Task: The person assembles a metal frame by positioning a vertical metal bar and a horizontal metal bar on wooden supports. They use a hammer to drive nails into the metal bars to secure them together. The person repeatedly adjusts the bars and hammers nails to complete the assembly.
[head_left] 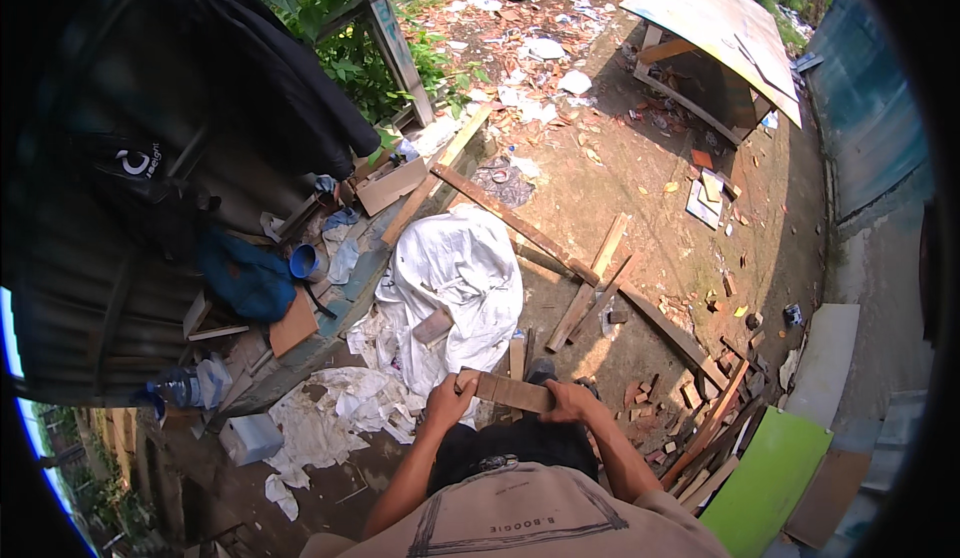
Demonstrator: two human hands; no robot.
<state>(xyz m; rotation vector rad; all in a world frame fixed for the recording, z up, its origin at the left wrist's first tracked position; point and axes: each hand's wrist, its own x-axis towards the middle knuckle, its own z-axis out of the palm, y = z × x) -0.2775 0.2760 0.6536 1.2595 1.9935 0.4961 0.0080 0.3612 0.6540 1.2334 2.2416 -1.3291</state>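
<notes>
In front of my body I hold a short row of brown wood (508, 392) level between both hands. Lines cross it, so it looks like blocks pressed side by side, though I cannot tell whether they are separate. My left hand (448, 403) is closed on its left end, the thumb on top. At the other end, my right hand (574, 401) grips with its fingers partly hidden. Just beyond the left hand, a loose wooden block (433, 327) lies on a crumpled white sack (470, 248).
Long planks (510, 220) lie across the ground ahead. Wood offcuts (690, 395) are heaped at the right, beside a green panel (770, 473). A low wooden table (710, 18) stands far right. On the left are a blue bucket (306, 262) and a water bottle (178, 388).
</notes>
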